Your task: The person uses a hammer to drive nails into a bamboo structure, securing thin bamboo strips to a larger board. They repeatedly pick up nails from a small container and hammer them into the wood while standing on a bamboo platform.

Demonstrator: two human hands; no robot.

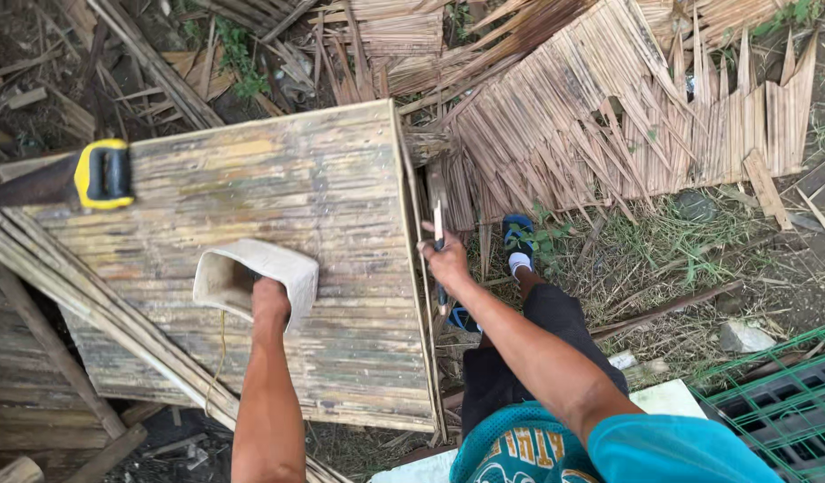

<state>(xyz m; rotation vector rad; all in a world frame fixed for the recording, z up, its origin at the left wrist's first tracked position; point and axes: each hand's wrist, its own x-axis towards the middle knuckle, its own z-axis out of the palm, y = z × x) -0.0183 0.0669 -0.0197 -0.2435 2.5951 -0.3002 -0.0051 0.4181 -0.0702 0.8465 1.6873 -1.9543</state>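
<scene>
A flat panel of split bamboo (278,179) lies in front of me. On it sits an open, off-white cloth pouch (283,266). My left hand (269,295) is pushed into the pouch up to the wrist, so its fingers are hidden. My right hand (446,261) is at the panel's right edge, closed around a thin tool (437,224) whose pale slender end sticks up above the fist. A handsaw with a yellow and black handle (104,174) rests on the panel's far left corner.
Long bamboo slats (72,304) lie diagonally across the panel's left side. Broken woven bamboo matting (609,116) covers the ground beyond. My foot in a blue sandal (518,237) stands on grass right of the panel. Green wire mesh (779,402) is at the lower right.
</scene>
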